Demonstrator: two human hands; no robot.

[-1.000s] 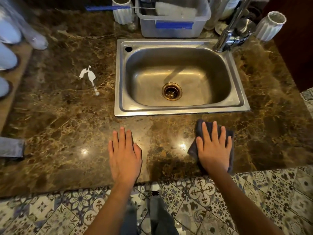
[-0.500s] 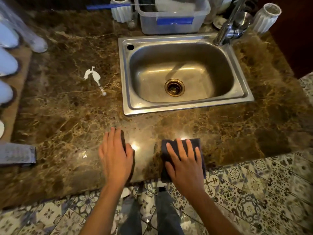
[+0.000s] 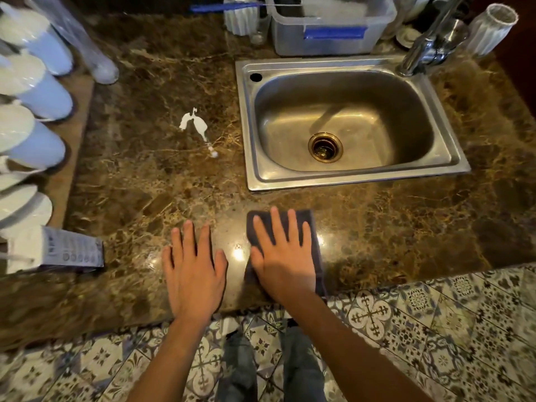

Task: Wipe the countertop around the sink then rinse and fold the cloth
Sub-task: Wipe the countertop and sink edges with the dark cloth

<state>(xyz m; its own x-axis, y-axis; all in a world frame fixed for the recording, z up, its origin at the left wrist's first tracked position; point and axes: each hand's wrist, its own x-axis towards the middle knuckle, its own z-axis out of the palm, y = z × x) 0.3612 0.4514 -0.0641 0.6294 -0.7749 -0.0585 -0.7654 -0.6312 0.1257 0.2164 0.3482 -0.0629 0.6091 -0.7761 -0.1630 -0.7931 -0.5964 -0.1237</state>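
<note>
A dark grey cloth [image 3: 308,220] lies flat on the brown marble countertop [image 3: 139,181], just in front of the steel sink [image 3: 348,181]. My right hand [image 3: 282,256] presses flat on the cloth with fingers spread. Beside it, my left hand [image 3: 193,265] rests palm down on the bare counter near the front edge, holding nothing. A white spill [image 3: 195,126] marks the counter to the left of the sink. The faucet [image 3: 420,50] stands at the sink's back right corner.
White cups [image 3: 34,91] line a wooden tray along the left edge. A flat packet [image 3: 58,250] lies at the front left. Behind the sink stand a grey plastic tub [image 3: 324,36] and two ribbed white vases [image 3: 493,27]. Patterned floor tiles lie below the counter's edge.
My right hand has slid the cloth leftward along the front strip of the counter, from under the sink's right side to under its left side, close to my left hand.
</note>
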